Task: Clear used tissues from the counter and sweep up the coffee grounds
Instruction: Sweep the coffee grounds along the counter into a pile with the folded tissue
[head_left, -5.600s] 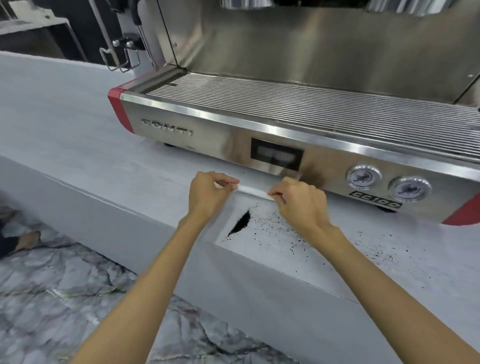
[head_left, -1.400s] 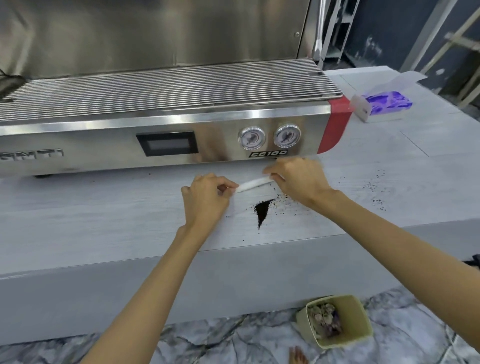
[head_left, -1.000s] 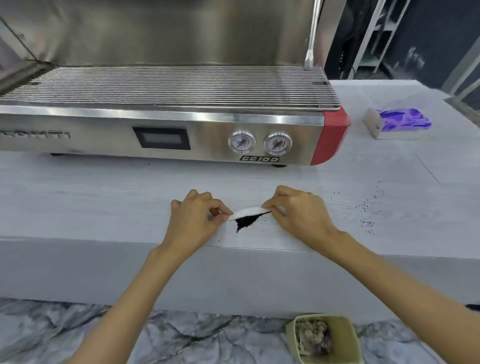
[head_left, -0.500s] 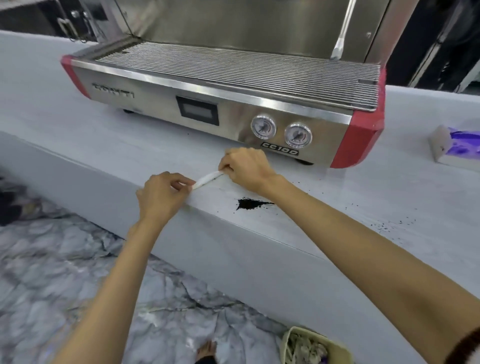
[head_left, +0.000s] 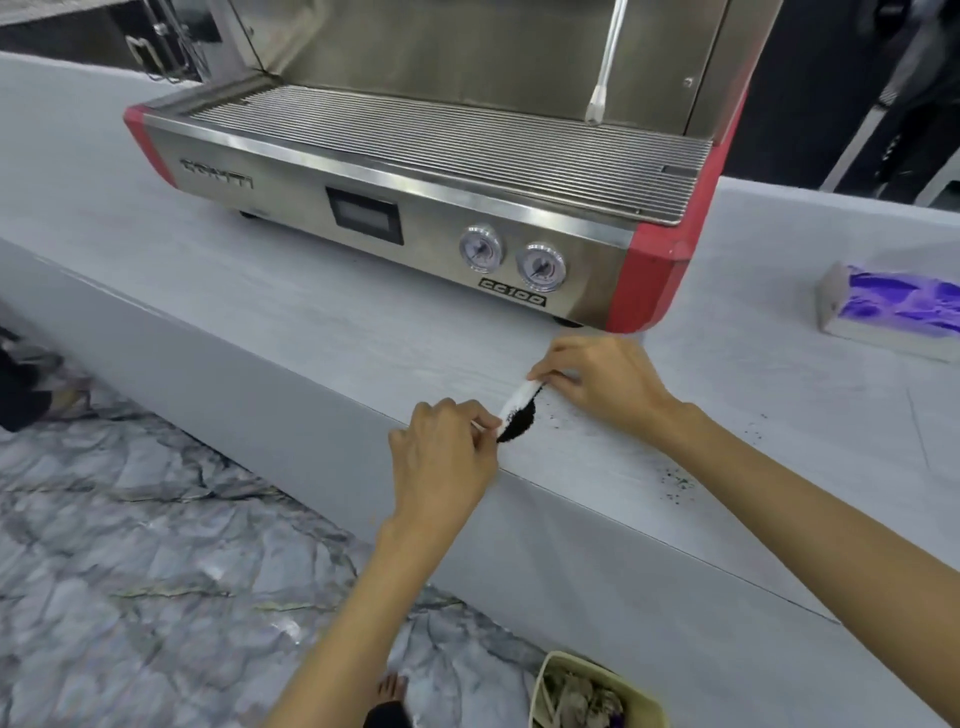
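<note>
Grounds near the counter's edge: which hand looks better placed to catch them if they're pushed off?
Probably the left hand: it sits at the counter edge beside the grounds, while the right hand holds the tissue's far end.

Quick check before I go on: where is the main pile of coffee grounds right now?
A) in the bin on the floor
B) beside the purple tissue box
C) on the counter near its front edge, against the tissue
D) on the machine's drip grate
C: the dark pile lies on the counter by its front edge, against the tissue stretched between the left hand and right hand.
</note>
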